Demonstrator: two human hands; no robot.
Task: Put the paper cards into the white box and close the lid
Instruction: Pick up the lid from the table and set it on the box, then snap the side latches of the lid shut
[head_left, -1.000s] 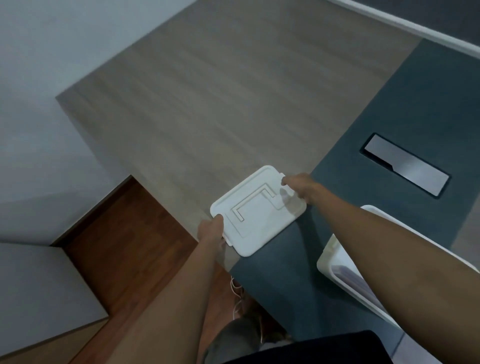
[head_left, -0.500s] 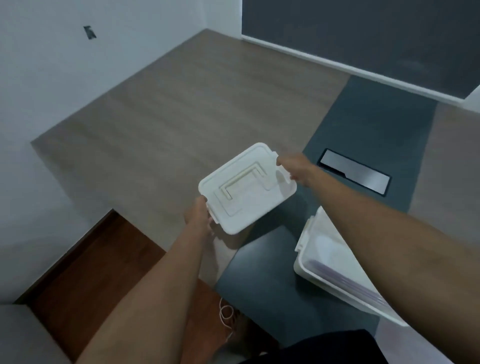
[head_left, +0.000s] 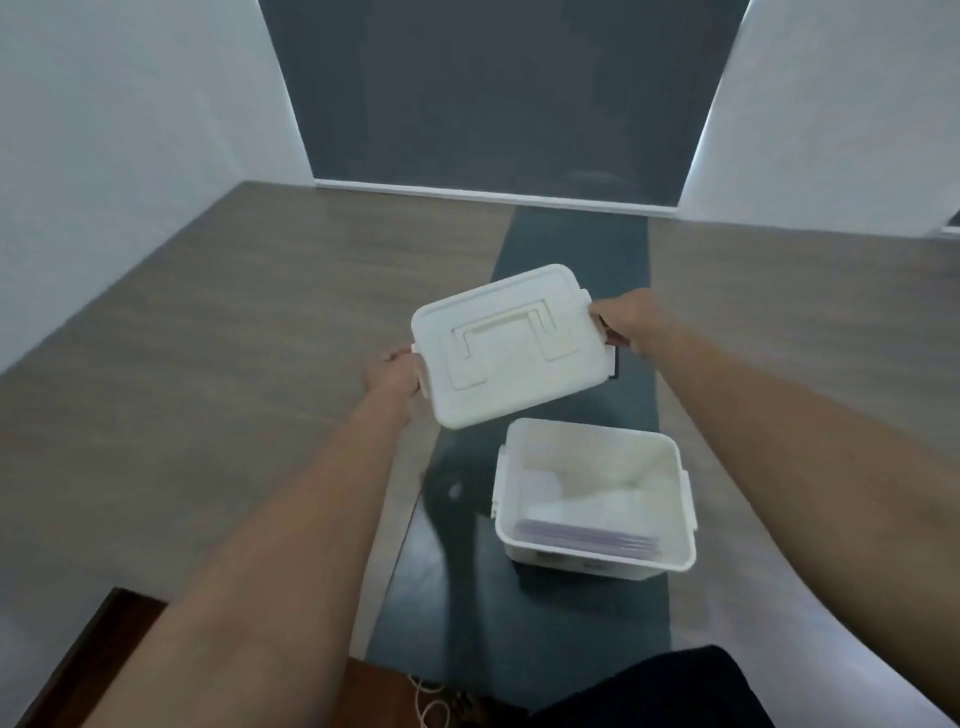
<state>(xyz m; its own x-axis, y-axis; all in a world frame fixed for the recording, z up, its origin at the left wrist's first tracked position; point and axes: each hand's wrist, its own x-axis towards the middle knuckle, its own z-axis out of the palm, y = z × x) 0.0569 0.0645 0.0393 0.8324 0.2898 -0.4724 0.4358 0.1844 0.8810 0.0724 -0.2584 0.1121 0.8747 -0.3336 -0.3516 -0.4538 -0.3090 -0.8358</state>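
The cards (head_left: 589, 538) look to be in the white box (head_left: 592, 558) already: I can see a stack of pale, purplish sheets lying against its near wall, though the inside is washed out and I cannot say for sure that every card is there. So the loading part seems done, and what is left is the lid (head_left: 511, 345). I hold it in the air by its two short ends, top side up with its moulded handle showing. My left hand (head_left: 392, 376) is curled around the left end by the clip, thumb on top and the other fingers under the edge, and my right hand (head_left: 626, 327) grips the right end the same way. Neither hand is spread; both are closed on the lid. The box stands open on the dark strip (head_left: 571, 249) that runs along the table (head_left: 234, 338), nearer to me than the lid and a little to the right of it, between my forearms and touched by neither hand. The lid hangs beyond the box's far rim, tilted slightly and not yet over the opening, so I judge it has to come toward me, line up with the rim and be pressed down.
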